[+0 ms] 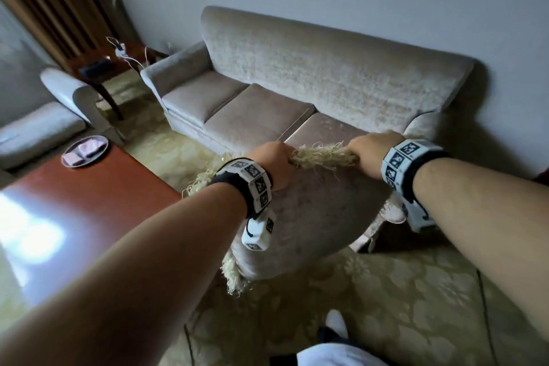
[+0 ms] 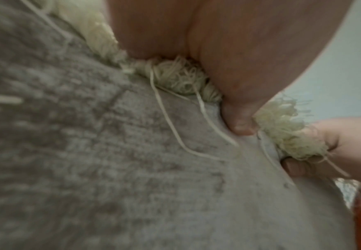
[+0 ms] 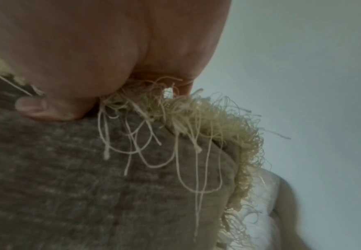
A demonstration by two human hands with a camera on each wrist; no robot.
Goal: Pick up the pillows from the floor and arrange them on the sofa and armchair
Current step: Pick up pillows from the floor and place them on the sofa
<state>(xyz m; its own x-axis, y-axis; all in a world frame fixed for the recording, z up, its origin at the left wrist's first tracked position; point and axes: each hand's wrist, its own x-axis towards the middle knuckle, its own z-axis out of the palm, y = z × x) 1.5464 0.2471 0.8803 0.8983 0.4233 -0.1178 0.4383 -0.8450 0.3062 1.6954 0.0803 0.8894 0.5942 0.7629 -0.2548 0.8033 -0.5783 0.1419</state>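
Note:
A grey-beige pillow (image 1: 315,214) with a cream fringe hangs in the air in front of the sofa (image 1: 312,74). My left hand (image 1: 274,166) and my right hand (image 1: 372,154) both grip its top fringed edge, a short way apart. In the left wrist view my thumb presses into the pillow (image 2: 111,160) beside the fringe (image 2: 286,133), and my right hand (image 2: 337,148) shows further along. In the right wrist view the pillow (image 3: 89,186) fills the lower part and my right hand (image 3: 85,55) pinches its fringe (image 3: 196,118). The armchair (image 1: 59,104) stands at the left.
A reddish coffee table (image 1: 77,217) with a round dish (image 1: 85,151) stands to my left. A dark side table (image 1: 107,68) with cables sits in the corner between armchair and sofa. Patterned carpet (image 1: 401,306) lies underfoot. The sofa's seat cushions carry nothing.

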